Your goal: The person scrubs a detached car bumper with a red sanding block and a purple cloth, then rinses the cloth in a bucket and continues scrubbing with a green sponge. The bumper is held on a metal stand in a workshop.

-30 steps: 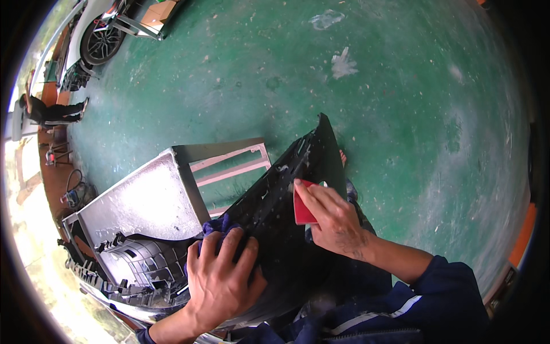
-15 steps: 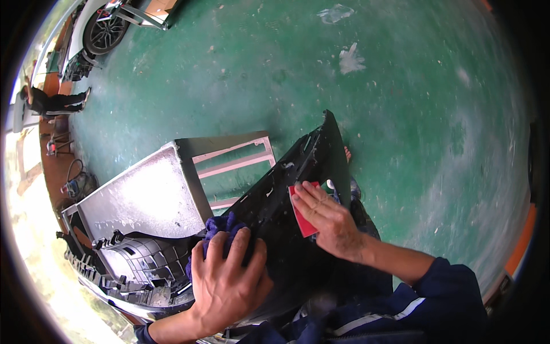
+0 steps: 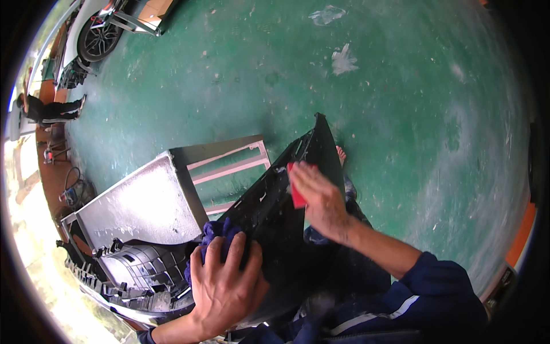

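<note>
A black car bumper (image 3: 275, 223) lies in front of me, its narrow end pointing away to the upper right. My left hand (image 3: 226, 284) is closed over a crumpled purple cloth (image 3: 216, 230) and rests on the bumper. Under the fingers of my right hand (image 3: 322, 205) is a flat red rectangular pad (image 3: 298, 198), pressed against the bumper's surface near the narrow end. The fingers lie nearly straight along the pad and are slightly blurred. White specks and scuffs mark the black plastic.
A metal-topped stand (image 3: 134, 200) with a pinkish open frame (image 3: 229, 171) sits beside the bumper. The green floor (image 3: 401, 114) spreads beyond. At far left are a car wheel (image 3: 99, 37), another person (image 3: 54, 109) and a small machine with a hose (image 3: 74, 192). A bare foot (image 3: 341, 155) shows past the bumper.
My right hand has slid the red pad up and slightly left along the bumper, toward its narrow end. My left hand stays on the cloth. The whole view has shifted slightly.
</note>
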Demonstrator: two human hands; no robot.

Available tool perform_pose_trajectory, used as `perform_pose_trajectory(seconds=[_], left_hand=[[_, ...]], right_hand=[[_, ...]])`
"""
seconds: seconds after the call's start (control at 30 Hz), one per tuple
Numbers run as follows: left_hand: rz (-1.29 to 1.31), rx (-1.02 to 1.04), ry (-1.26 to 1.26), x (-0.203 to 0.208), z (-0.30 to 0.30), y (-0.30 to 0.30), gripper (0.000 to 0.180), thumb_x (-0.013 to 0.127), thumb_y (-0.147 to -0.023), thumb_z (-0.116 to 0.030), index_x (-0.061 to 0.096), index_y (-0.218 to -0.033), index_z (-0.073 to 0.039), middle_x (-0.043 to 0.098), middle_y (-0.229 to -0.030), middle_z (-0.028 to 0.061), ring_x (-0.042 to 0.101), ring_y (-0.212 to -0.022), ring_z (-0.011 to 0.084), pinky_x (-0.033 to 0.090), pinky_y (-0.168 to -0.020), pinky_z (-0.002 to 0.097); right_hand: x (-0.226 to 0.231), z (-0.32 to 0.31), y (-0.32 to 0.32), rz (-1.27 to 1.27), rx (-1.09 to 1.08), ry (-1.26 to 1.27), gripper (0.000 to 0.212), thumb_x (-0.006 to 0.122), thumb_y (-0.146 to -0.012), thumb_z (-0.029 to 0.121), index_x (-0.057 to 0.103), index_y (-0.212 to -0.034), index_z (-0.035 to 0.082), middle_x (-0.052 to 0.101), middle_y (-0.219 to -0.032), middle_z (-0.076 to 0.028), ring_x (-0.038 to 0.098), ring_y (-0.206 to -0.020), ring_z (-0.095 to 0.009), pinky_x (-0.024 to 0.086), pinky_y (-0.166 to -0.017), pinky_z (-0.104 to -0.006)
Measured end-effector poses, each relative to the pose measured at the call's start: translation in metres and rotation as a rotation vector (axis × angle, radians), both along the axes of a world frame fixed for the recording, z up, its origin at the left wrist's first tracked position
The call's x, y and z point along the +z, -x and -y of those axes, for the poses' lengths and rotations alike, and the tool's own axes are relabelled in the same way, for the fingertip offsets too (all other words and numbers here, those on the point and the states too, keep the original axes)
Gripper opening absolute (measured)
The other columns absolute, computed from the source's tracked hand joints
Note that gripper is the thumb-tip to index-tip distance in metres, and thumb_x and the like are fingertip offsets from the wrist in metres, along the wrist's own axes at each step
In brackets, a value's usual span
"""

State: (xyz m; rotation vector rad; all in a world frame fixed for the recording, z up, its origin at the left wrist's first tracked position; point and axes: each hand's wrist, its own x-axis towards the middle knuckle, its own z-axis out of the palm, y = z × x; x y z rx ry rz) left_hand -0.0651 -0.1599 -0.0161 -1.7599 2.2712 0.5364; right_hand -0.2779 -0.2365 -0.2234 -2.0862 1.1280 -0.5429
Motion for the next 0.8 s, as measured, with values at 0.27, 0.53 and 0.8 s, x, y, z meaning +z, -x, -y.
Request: perform_pose_trajectory(seconds=[0.27,0.53,0.8], left_hand=[[-0.061,-0.079,-0.263,0.021,0.012,0.003,0.079,0.094,-0.072,-0.041,0.067,-0.141,-0.013,0.053,-0.162,0.0202,0.056,-0.138,0.0443,0.05,-0.1,0.0644],[-0.072,-0.317,0.107,-0.007,-0.009,0.007,0.04,0.086,-0.072,-0.021,0.08,-0.111,-0.014,0.072,-0.117,0.0033,0.065,-0.095,0.0304,0.051,-0.075,0.0452],[-0.142,-0.054,0.326,-0.005,0.016,0.02,0.026,0.08,-0.065,-0.013,0.076,-0.091,-0.012,0.074,-0.096,0.0044,0.067,-0.085,0.0324,0.056,-0.076,0.0456]], right_hand=[[-0.001,-0.006,0.006,0.121,0.017,-0.021,0.067,0.065,-0.081,-0.014,0.068,-0.147,-0.007,0.064,-0.157,-0.025,0.056,-0.153,-0.039,0.044,-0.131,-0.0502],[-0.014,-0.007,0.014,0.113,-0.035,-0.024,0.068,0.068,-0.082,-0.01,0.067,-0.149,-0.004,0.066,-0.157,-0.021,0.059,-0.151,-0.035,0.042,-0.131,-0.0492],[0.004,-0.024,0.005,0.245,-0.005,-0.005,0.06,0.07,-0.084,-0.006,0.071,-0.144,-0.004,0.068,-0.155,-0.019,0.057,-0.154,-0.037,0.042,-0.131,-0.0509]])
